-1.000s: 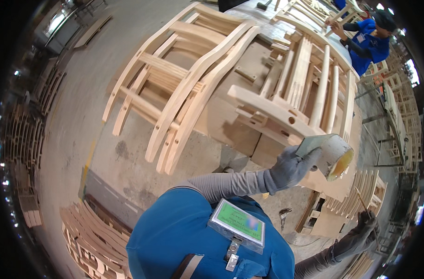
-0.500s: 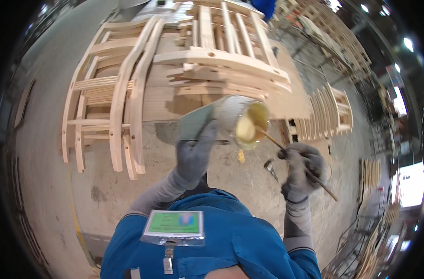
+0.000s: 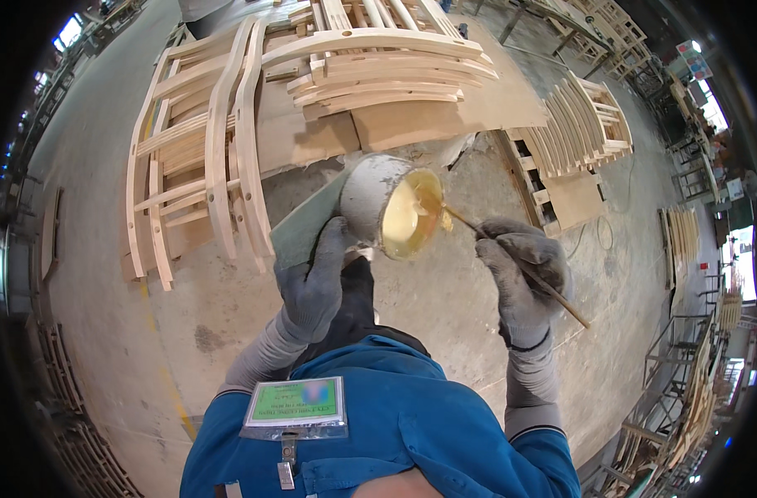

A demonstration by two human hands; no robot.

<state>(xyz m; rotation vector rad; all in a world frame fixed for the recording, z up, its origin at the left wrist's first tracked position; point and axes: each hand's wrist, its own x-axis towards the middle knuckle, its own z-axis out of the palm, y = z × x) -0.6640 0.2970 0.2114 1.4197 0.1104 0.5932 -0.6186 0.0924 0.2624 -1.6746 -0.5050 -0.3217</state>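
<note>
Nearest to us, our blue jacket [image 3: 378,432] filled the lower edge, with a green badge [image 3: 299,404] clipped on the chest. Above it, our gloved left hand [image 3: 316,282] was wrapped round the side of a pot [image 3: 377,199], fingers curled behind its crusted grey wall, holding it tipped so that its open mouth faced us. Pale yellow glue [image 3: 411,217] coated the inside. Our gloved right hand [image 3: 519,274] was closed on a thin stick [image 3: 552,292], pinching it along its middle, with the tip dipped into the pot's mouth.

We judged the pot light but awkward: its wall looked rough with dried glue, so it gave grip, yet the wet rim would be slippery and was best left alone. The side wall was the place to hold. The stick looked stiff and slight, easy to snap if levered hard.

Below the pot lay the concrete floor [image 3: 229,315]. Beyond, at the desk's [image 3: 445,116] near edge, bare wooden chair frames [image 3: 204,166] lay flat, with curved rails [image 3: 387,62] stacked further back. Far right stood more stacked frames [image 3: 586,124].
</note>
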